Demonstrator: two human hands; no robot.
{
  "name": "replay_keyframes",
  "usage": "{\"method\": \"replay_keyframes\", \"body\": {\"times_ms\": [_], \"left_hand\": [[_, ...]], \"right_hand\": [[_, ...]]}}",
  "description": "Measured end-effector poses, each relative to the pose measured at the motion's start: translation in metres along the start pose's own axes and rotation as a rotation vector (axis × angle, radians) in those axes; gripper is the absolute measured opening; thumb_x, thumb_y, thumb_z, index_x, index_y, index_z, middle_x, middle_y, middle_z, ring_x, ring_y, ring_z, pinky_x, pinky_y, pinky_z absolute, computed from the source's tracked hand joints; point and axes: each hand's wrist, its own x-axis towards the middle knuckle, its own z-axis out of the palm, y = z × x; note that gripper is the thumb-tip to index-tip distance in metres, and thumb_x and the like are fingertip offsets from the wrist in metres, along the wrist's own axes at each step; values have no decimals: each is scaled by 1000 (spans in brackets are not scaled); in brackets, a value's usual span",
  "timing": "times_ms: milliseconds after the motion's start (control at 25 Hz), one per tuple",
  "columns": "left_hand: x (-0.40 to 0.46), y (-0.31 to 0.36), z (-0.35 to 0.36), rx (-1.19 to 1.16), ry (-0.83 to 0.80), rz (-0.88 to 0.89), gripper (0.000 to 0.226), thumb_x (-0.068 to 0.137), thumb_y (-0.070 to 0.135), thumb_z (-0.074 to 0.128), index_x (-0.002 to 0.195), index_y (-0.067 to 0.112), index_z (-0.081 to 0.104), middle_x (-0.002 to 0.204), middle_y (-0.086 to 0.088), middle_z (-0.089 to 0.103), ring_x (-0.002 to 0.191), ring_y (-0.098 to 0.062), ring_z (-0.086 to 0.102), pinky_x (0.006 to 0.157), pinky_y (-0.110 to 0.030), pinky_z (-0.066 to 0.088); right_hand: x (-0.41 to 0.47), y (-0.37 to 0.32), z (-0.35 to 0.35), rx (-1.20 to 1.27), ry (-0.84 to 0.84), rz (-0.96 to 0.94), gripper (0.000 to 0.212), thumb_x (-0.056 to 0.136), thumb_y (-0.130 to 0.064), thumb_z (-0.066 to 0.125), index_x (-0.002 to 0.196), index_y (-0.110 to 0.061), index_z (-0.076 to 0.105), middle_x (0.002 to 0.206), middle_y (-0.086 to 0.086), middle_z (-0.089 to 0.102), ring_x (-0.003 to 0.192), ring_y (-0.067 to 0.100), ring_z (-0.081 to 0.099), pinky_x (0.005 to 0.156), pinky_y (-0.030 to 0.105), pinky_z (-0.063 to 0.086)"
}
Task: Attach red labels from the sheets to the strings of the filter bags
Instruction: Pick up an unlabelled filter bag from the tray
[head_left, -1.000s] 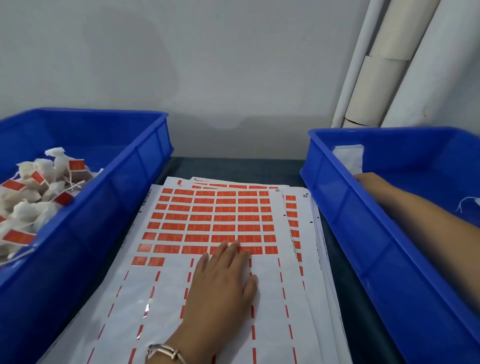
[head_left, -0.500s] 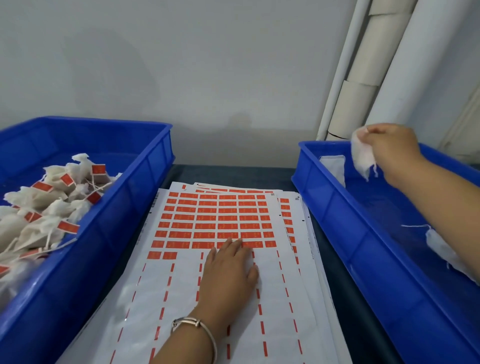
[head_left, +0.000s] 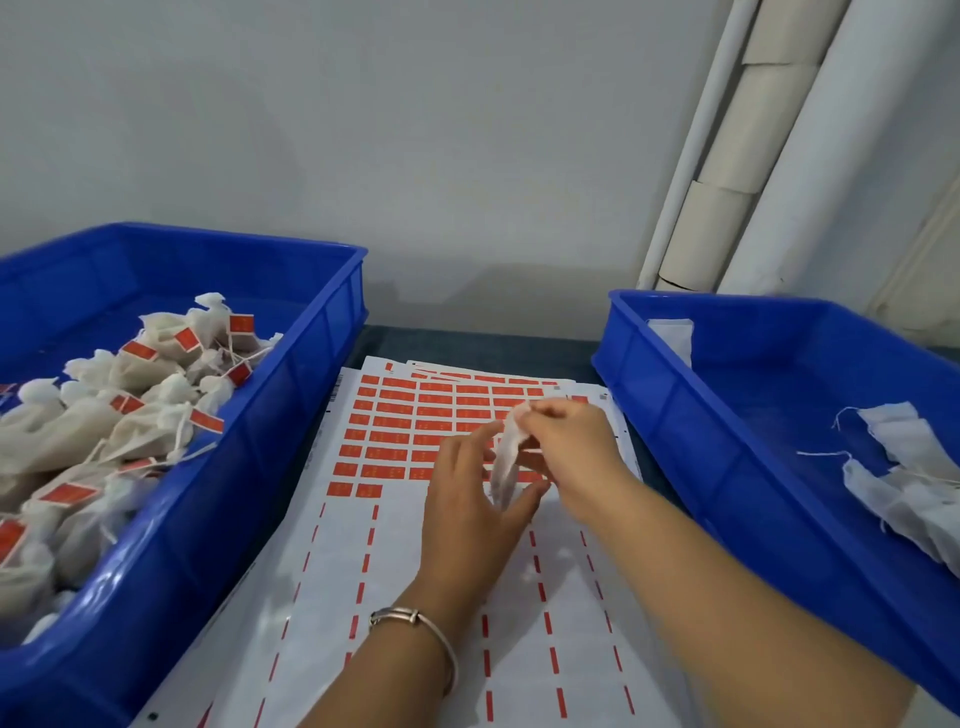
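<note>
Left blue bin (head_left: 291, 415): loaded with filled filter bags (head_left: 130, 431), their strings already carrying red tags. Centre: a stack of label sheets (head_left: 374, 561) lies flat on the dark table (head_left: 467, 343) between the two bins; red labels (head_left: 415, 421) remain on the far half of the top sheet, the near half shows bare backing with red dashes only. Left hand (head_left: 467, 519), silver bracelet (head_left: 415, 623) at the wrist, is raised over the sheet with fingers spread and relaxed, thumb just beside the lower end of one white filter bag (head_left: 506, 457); no firm grip evident. Right hand (head_left: 566, 441) pinches that bag at its upper end, so it hangs above the labels. Right blue bin (head_left: 675, 415): a few flat untagged bags (head_left: 904, 467) with loose white strings lie at its right side, one more against the far wall
</note>
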Motion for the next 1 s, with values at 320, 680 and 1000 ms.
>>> {"method": "replay_keyframes", "body": {"times_ms": [320,680,1000], "left_hand": [[-3,-3,-1,142,-17,231,24,83,21,66,106,19,72,98,4,69,81,0,51,75,0,33],[-1,-4,-1,111,27,145,11,83,27,65,93,25,69,83,31,50,76,7,54,69,1,41],[0,-4,-1,161,64,175,11,84,17,63,90,26,62,84,24,49,73,9,50,61,0,36]], "right_hand": [[-4,45,-12,500,148,155,15,88,-19,65,76,-29,66,80,-13,69,79,18,71,59,27,59],[-16,72,-23,89,-64,-354,19,87,-42,61,99,-56,61,115,-38,44,111,-15,44,72,0,44],[-19,70,-21,-136,-9,-511,20,77,-47,57,93,-38,60,107,-25,51,102,-10,47,82,-1,31]]}}
